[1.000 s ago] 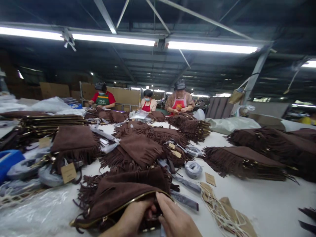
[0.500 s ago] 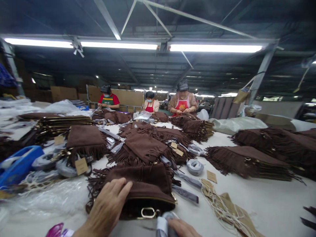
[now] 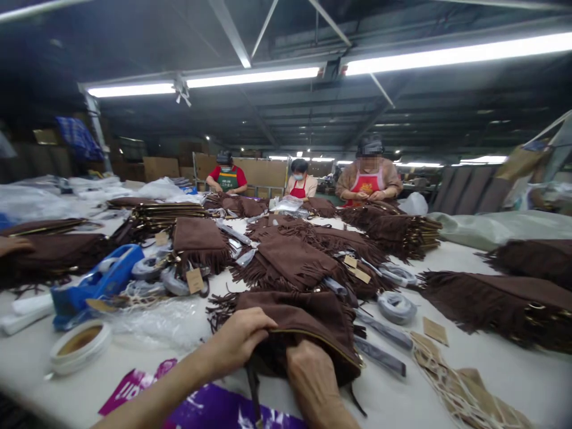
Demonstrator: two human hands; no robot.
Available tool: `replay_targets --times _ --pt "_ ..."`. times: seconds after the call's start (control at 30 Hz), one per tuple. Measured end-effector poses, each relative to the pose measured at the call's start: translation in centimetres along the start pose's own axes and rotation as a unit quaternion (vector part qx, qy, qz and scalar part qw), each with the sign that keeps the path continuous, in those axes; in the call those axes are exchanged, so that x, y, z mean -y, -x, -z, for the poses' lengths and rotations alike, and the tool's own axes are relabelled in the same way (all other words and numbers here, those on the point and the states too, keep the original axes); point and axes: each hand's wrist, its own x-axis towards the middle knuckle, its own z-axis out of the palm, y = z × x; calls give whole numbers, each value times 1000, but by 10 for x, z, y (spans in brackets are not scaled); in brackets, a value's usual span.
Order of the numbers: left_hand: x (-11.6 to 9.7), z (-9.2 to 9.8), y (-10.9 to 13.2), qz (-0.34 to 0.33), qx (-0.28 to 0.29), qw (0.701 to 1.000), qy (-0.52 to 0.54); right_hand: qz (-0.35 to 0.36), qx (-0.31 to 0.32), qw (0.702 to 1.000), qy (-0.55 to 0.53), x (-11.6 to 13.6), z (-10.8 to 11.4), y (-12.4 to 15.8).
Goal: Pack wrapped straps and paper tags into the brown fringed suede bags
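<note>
The fringed brown bag (image 3: 308,311) lies on the table's (image 3: 393,396) near middle; the left hand (image 3: 245,335), forearm slanting from near left, pinches its rim; the right hand (image 3: 310,366) reaches inside, fingers too hidden to tell.

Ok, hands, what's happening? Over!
Left hand grips fringed brown zipper bag by its rim. Right hand partly inside its open mouth. Purple printed sheet under left forearm.
</note>
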Motion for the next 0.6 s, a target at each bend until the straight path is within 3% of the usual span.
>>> replay_targets --times 0.13,0.27,0.43,0.53,0.6 --pt "24 24 42 24 -22 998 -45 -2 19 999 36 -16 -2 14" --pt "50 15 68 8 -38 988 -146 62 24 994 84 -15 1 13" --pt "56 -4 57 -31 -111 971 -209 56 67 993 76 11 10 -2" --pt "49 -3 49 -95 -167 942 -276 64 59 995 -50 22 21 -4" --pt "48 -2 48 -152 -196 919 -306 33 45 989 -134 29 28 -3"
